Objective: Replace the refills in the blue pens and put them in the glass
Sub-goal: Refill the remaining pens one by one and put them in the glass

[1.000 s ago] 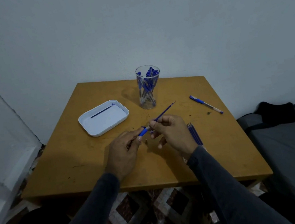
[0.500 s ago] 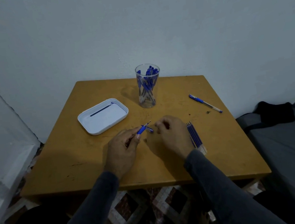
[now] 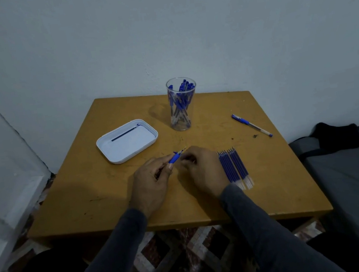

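- The left hand (image 3: 151, 184) pinches a slim blue pen (image 3: 176, 157) near its rubbery blue grip, the metal tip poking up and away from the person.
- The right hand (image 3: 203, 169) sits close beside the left, fingers curled at the pen's tip end; whether they actually press on it, I cannot tell.
- The glass (image 3: 181, 104), a tall clear tumbler, stands upright beyond the hands, near the far edge of the table (image 3: 92, 203). It is packed with blue-capped pens leaning criss-cross.
- Nearer the person than the glass and to its right, just beside the right hand, a row of thin blue refills (image 3: 234, 167) lies flat side by side, with pale translucent ends toward the person.
- To the right of the glass, a single capped pen (image 3: 250, 125) with a clear barrel lies at a slant, well apart from it.
- To the left of the glass rests a shallow white tray (image 3: 107, 149) with rounded corners, smooth like plastic, holding one dark thin refill (image 3: 124, 134).
- The table is square, a matte ochre board with scuffs and dark specks.
- Behind the glass rises a plain pale wall; below the table's near edge shows a diamond-patterned floor.
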Demonstrator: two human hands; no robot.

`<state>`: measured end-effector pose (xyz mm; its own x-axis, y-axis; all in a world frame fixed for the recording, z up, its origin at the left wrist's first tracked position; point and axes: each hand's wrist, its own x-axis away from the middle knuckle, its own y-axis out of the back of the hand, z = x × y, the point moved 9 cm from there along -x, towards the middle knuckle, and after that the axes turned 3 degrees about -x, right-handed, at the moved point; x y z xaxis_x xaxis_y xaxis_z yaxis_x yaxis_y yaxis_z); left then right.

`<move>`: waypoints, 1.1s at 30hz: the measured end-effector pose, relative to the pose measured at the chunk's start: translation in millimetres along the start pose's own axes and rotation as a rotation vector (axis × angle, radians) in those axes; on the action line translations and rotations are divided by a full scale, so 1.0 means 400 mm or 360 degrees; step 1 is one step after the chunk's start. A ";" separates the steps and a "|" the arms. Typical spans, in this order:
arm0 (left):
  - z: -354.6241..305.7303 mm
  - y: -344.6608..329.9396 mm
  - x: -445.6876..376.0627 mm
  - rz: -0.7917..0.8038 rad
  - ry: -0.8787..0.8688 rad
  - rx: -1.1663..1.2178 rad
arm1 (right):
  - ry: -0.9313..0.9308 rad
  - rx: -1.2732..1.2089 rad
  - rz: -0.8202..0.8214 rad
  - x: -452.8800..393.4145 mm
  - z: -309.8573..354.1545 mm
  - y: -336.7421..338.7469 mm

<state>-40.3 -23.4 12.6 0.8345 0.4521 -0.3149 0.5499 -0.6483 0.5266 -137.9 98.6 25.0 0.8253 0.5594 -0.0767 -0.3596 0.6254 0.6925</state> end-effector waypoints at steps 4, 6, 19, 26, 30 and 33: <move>-0.002 -0.003 -0.003 -0.0009 -0.0031 -0.0021 | -0.0182 -0.0854 -0.0171 -0.008 -0.039 0.084; -0.003 -0.004 -0.002 -0.0009 -0.0042 -0.0029 | -0.0104 -0.0896 -0.0086 -0.012 -0.020 0.104; -0.007 -0.011 0.000 0.0060 -0.0076 -0.0075 | 0.0035 -0.0588 0.0225 -0.013 0.006 0.073; -0.013 -0.010 0.003 0.0067 -0.0118 -0.0078 | 0.0029 -0.0233 0.0189 -0.029 -0.007 0.072; -0.013 -0.012 0.003 0.0061 -0.0123 -0.0121 | 0.0053 -0.0547 0.0261 -0.024 -0.010 0.067; -0.008 -0.016 0.000 0.0063 -0.0114 -0.0145 | 0.0040 -0.0576 0.0235 -0.026 -0.016 0.062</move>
<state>-43.7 -17.4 11.7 0.8575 0.3803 -0.3465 0.5140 -0.6046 0.6085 -158.1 111.9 38.4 0.7437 0.6684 -0.0158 -0.6080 0.6860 0.3997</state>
